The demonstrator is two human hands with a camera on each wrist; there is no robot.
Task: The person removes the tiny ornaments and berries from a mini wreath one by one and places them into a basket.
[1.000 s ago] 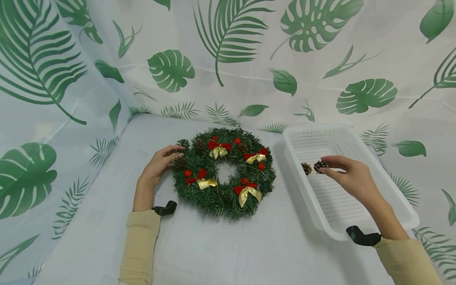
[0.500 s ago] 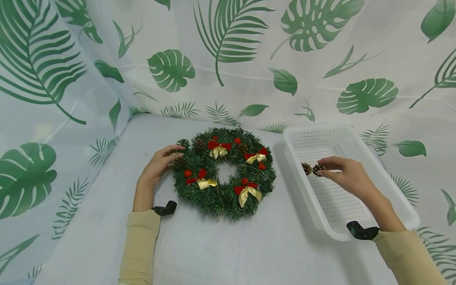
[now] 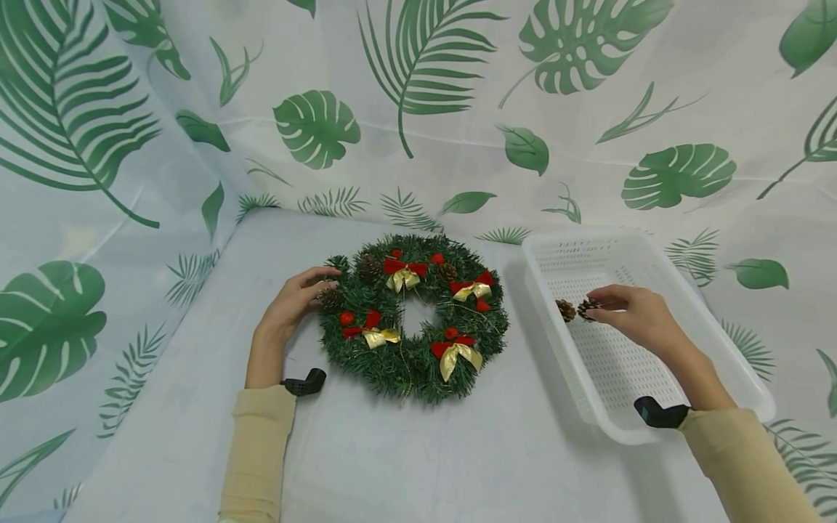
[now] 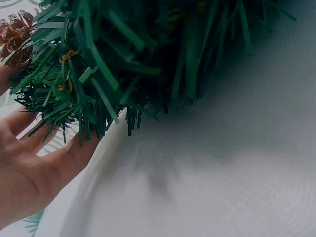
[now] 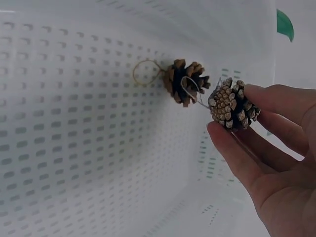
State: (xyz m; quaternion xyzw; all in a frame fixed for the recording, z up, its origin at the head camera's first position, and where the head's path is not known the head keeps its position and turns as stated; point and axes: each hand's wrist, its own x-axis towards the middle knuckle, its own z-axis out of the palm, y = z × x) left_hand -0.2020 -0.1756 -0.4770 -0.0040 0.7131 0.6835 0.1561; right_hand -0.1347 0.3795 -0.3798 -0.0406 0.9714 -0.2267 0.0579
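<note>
- A pinecone (image 5: 232, 104) is inside the white basket (image 3: 584, 378), pinched between the thumb and fingers of the right hand (image 3: 637, 316), which partly cover it.
- A second cone (image 5: 177, 81) lies just beside it; the held cone's loop crosses in front.
- The left hand (image 3: 294, 301) touches the wreath (image 3: 412, 369), fingertips lost in greenery; I cannot tell whether it grips.
- The left wrist view cuts off the wreath.

Green wreath (image 3: 382, 372): flat, red-gold bows (image 3: 458, 356) | brown pine cone (image 5: 231, 106): pinched in right hand (image 3: 639, 319), over white basket (image 3: 624, 372)
</note>
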